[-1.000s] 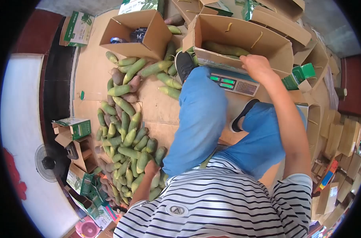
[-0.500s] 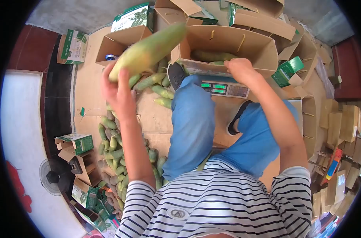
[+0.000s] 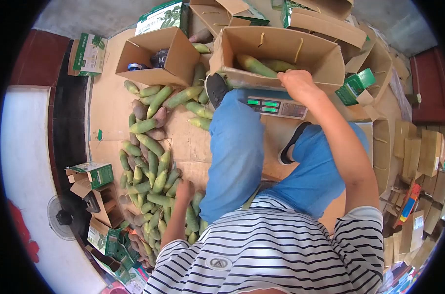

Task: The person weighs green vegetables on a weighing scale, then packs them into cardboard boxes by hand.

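My right hand (image 3: 297, 82) is closed on the near rim of an open cardboard box (image 3: 325, 63) with yellow cord handles. Inside that box lie a large green radish (image 3: 257, 65) and a darker green radish (image 3: 280, 65) behind it. The box sits over a scale (image 3: 276, 107) with lit green displays. Low on the left, my left hand (image 3: 185, 189) reaches down at a pile of green radishes (image 3: 153, 164); its fingers are hidden beneath it, so whether it grips one does not show.
A smaller open carton (image 3: 181, 59) holding dark and blue items stands left of the box. Several cartons (image 3: 325, 27) crowd the back. Stacked flat boxes (image 3: 418, 157) line the right side, and a fan (image 3: 62, 217) stands at far left. My shoe (image 3: 216, 91) is near the box.
My left hand has moved from beside the smaller carton down to the pile, without the large radish it held. A light-green radish now shows in the box. My right hand stays on the rim.
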